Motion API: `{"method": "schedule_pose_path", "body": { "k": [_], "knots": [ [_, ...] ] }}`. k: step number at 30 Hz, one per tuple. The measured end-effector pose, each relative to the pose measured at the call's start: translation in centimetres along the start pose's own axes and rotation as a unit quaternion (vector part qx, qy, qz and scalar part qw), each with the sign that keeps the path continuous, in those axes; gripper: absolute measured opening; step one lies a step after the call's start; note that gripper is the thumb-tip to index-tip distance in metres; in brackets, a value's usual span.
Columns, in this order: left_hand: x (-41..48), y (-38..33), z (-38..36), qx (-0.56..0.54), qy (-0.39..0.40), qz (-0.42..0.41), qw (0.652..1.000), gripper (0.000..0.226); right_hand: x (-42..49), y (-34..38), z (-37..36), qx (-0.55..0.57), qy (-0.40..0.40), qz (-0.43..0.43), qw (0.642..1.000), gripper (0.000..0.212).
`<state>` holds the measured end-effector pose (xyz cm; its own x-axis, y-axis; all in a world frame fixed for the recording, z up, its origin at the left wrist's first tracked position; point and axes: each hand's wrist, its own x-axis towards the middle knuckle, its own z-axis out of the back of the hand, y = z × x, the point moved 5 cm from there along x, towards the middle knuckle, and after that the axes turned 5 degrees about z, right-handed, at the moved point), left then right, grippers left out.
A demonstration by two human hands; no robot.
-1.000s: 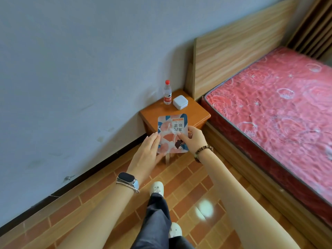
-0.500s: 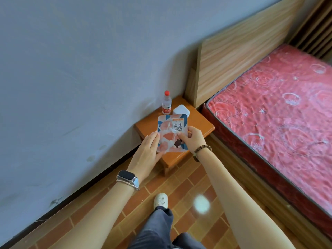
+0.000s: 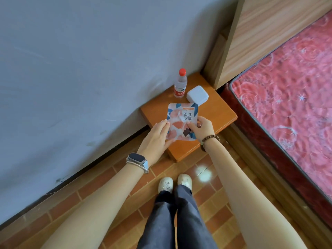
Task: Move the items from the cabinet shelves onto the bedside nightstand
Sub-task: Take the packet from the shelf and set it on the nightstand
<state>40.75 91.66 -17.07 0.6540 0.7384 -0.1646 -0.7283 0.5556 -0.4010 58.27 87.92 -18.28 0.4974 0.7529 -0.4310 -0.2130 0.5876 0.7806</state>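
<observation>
A flat pouch (image 3: 180,119) printed in pink, orange and blue hangs just above the orange wooden nightstand (image 3: 217,114). My right hand (image 3: 202,127) pinches its lower right edge between thumb and fingers. My left hand (image 3: 156,137) lies flat along the pouch's left edge with straight fingers touching it. At the back of the nightstand stand a small water bottle (image 3: 180,84) with a red cap and a white square box (image 3: 197,96).
A grey wall (image 3: 89,69) runs along the left, close behind the nightstand. The wooden headboard (image 3: 265,29) and a bed with a red patterned mattress (image 3: 291,90) lie to the right. My feet (image 3: 175,183) stand on the brick-patterned floor in front.
I have stepped closer, so the nightstand now lies right under my hands. The pouch stays held the same way, now over the nightstand's top.
</observation>
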Motion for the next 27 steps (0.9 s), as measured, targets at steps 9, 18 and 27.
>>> {"method": "schedule_pose_path", "body": {
  "k": [9,18,27],
  "knots": [
    [3.4,5.4,-13.9,-0.018,0.024,0.092,0.995,0.066,9.5,-11.0,-6.3,-0.004,0.034,-0.022,0.999,0.018],
    [4.5,8.4,-22.5,0.042,0.066,0.119,0.99,0.068,13.4,-19.2,-11.2,-0.041,0.055,-0.054,0.996,0.021],
    [5.1,7.3,-23.8,0.073,0.046,0.113,0.99,0.073,13.5,-18.3,-9.7,-0.073,0.019,0.01,0.997,0.029]
  ]
}}
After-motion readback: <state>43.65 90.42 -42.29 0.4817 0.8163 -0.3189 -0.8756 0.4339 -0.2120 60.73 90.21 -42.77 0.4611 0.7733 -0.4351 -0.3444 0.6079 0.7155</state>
